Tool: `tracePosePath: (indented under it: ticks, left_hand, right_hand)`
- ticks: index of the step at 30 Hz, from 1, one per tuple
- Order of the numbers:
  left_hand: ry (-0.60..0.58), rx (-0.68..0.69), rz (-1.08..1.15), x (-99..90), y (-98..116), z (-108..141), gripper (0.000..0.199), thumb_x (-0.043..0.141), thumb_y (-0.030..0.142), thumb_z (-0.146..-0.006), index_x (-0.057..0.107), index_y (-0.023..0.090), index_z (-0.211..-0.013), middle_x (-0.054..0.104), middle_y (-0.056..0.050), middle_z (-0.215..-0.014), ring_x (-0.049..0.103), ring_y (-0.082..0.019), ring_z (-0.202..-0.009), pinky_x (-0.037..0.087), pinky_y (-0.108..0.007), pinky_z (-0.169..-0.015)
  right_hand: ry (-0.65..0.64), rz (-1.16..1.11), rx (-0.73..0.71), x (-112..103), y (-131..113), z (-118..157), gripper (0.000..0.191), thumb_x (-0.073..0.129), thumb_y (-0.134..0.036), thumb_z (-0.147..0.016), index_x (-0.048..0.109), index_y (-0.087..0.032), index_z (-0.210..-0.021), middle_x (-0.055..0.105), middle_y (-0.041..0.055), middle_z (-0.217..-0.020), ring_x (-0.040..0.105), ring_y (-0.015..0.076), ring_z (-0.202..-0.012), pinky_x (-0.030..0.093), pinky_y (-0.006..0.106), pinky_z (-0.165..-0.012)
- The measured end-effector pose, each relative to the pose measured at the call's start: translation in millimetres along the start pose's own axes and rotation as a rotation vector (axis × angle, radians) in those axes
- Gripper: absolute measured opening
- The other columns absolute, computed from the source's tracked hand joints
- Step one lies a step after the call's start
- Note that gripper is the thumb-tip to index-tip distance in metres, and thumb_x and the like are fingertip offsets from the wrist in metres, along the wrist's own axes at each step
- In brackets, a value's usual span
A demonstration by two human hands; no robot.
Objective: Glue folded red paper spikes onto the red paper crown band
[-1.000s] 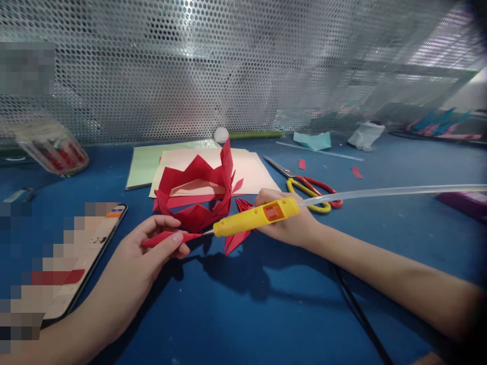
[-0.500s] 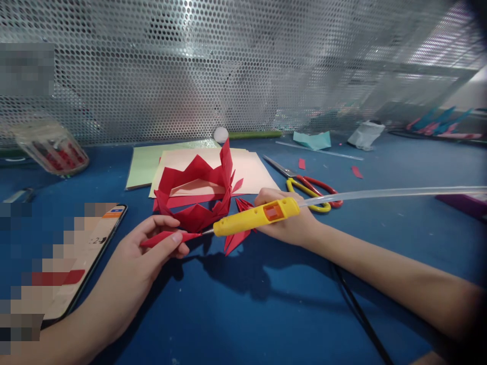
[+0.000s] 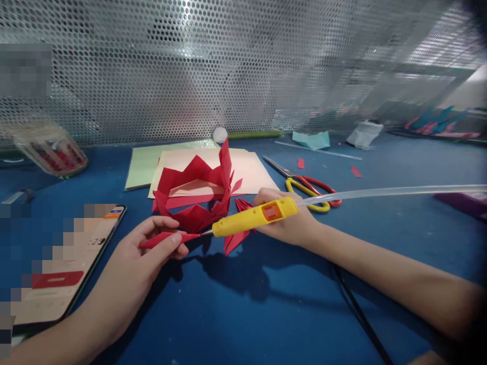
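Observation:
Between thumb and fingers, my left hand pinches a small folded red paper piece, its tip pointing right. My right hand is closed on a yellow hot glue gun, which partly hides the fingers. A long clear glue stick juts from the gun's back end. The metal nozzle meets the tip of the red piece. Just behind stands a ring of folded red paper with pointed peaks. Another folded red paper piece lies beneath the gun, partly covered.
Scissors with red and yellow handles lie behind my right hand. Paper sheets are stacked at the back. A phone rests at left, below a jar with red bits. A black cord runs along the front right.
Both hands, the folded paper and the glue gun stay nearly in place. The whole view has shifted very slightly.

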State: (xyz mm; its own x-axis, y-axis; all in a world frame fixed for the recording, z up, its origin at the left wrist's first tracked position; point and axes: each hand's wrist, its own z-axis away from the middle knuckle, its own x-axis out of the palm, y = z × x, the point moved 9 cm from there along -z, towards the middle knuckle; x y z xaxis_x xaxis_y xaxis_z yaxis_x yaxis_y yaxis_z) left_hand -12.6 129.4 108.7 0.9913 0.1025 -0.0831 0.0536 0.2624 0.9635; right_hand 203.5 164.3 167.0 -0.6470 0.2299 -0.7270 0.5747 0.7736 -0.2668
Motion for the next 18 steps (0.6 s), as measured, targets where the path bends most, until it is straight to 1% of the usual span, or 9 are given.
tracePosePath:
  ticks: [4,8,14,18]
  left_hand:
    - [0.007,0.000,0.030,2.0,2.0,-0.8,0.039,0.076,0.041,-0.062,0.058,0.022,-0.091,0.068,0.002,-0.061,0.063,-0.009,-0.062,0.044,-0.013,-0.058]
    - [0.007,0.004,0.020,2.3,2.6,-0.5,0.038,0.075,0.040,-0.062,0.058,0.021,-0.090,0.067,0.001,-0.058,0.061,-0.010,-0.061,0.040,-0.013,-0.050]
    - [-0.016,0.021,0.016,1.1,2.5,-0.6,0.033,0.072,0.037,-0.068,0.056,0.022,-0.092,0.067,0.002,-0.060,0.059,-0.009,-0.060,0.042,-0.014,-0.053]
    - [-0.030,0.011,-0.005,2.7,3.3,0.0,0.031,0.070,0.040,-0.072,0.056,0.023,-0.093,0.067,0.003,-0.062,0.059,-0.009,-0.061,0.041,-0.013,-0.052]
  right_hand:
    - [-0.003,0.001,0.014,0.3,2.0,0.5,0.019,0.059,-0.026,-0.077,0.045,-0.019,-0.068,0.050,-0.0034,-0.060,0.047,0.0079,-0.050,0.033,0.019,-0.048]
    - [-0.010,0.005,0.021,0.8,3.2,0.9,0.019,0.060,-0.026,-0.077,0.046,-0.019,-0.068,0.051,-0.0035,-0.060,0.048,0.0080,-0.050,0.034,0.019,-0.048]
    - [0.033,0.007,-0.009,-4.1,1.0,-0.2,0.017,0.060,-0.023,-0.076,0.045,-0.020,-0.069,0.050,-0.0042,-0.060,0.044,0.0077,-0.049,0.031,0.019,-0.046]
    - [0.017,0.009,0.001,-3.1,1.7,-0.1,0.018,0.060,-0.024,-0.076,0.045,-0.019,-0.068,0.050,-0.0040,-0.060,0.046,0.0079,-0.049,0.033,0.019,-0.047]
